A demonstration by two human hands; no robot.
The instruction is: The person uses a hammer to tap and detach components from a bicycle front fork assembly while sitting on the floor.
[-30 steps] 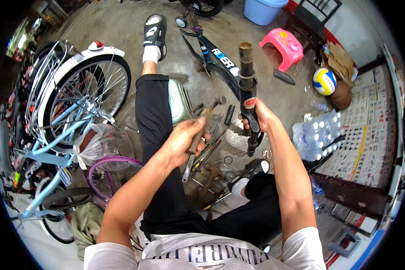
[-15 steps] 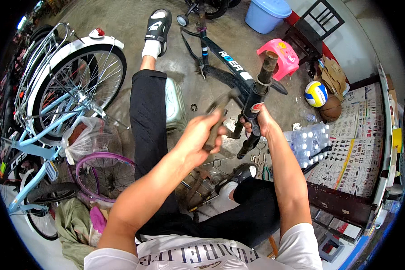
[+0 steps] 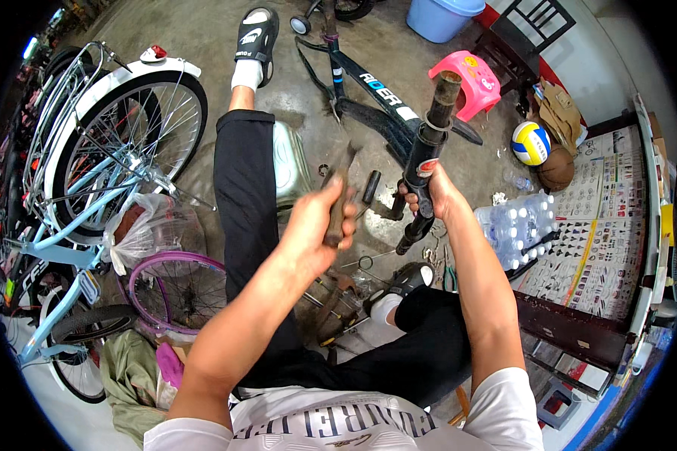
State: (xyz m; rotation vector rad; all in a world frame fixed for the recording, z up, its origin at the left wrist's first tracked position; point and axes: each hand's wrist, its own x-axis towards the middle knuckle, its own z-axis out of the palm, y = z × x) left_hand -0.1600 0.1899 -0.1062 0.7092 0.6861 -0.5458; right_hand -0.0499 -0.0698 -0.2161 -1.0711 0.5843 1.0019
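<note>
Closed round the worn handle of a hammer (image 3: 335, 224) is my left hand (image 3: 317, 225); the hammer's upper end is blurred and points away from me. My right hand (image 3: 438, 194) grips the lower end of the head tube (image 3: 424, 156) of a black bicycle frame (image 3: 380, 94), by the fork (image 3: 414, 234). A rusty steel tube (image 3: 447, 94) sticks out of the head tube's top. The hammer is apart from the frame. On the floor between my hands lies a short black cylinder (image 3: 370, 188).
A light-blue bicycle (image 3: 68, 255) and purple wheel rim (image 3: 177, 257) stand left. Tools (image 3: 335, 308) lie between my legs. Right are bottles (image 3: 517, 229), a volleyball (image 3: 530, 143), basketball (image 3: 557, 168) and pink stool (image 3: 470, 79). A pale green case (image 3: 292, 161) sits by my left leg.
My left hand has drawn the hammer slightly left and down, away from the head tube. The short black cylinder now shows. My right hand keeps its grip as the view shifts a little.
</note>
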